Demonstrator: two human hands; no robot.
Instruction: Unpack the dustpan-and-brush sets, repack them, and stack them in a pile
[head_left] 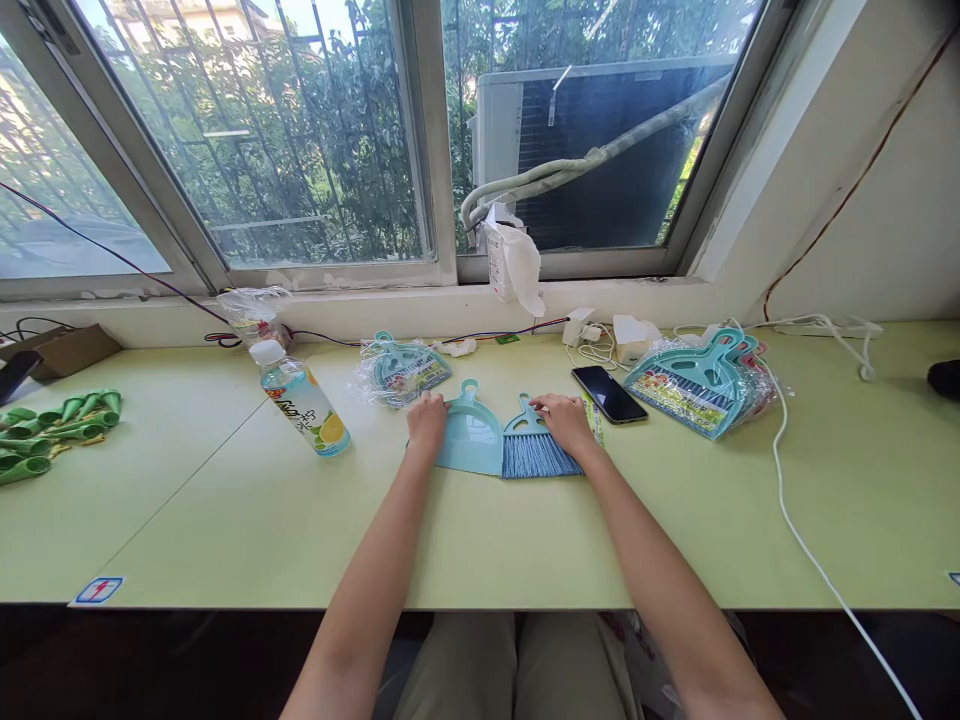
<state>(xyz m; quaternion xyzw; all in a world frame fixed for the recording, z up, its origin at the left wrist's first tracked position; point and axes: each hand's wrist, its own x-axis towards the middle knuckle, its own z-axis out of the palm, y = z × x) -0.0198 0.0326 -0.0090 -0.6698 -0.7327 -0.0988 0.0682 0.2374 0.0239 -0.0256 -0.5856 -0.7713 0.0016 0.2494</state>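
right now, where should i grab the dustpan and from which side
Likely by the handle of the dustpan, from above and its left. The handle is a narrow loop pointing toward the window, while the rest is broad and appears to lie flat on the table. The brush crowds its right side; the left hand is at its left edge.

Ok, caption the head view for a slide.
Left hand at a dustpan, right hand on a brush, above a yellow-green table.

light-blue dustpan (472, 440) | lying flat | blue-bristled brush (534, 455) | flat, just right of dustpan
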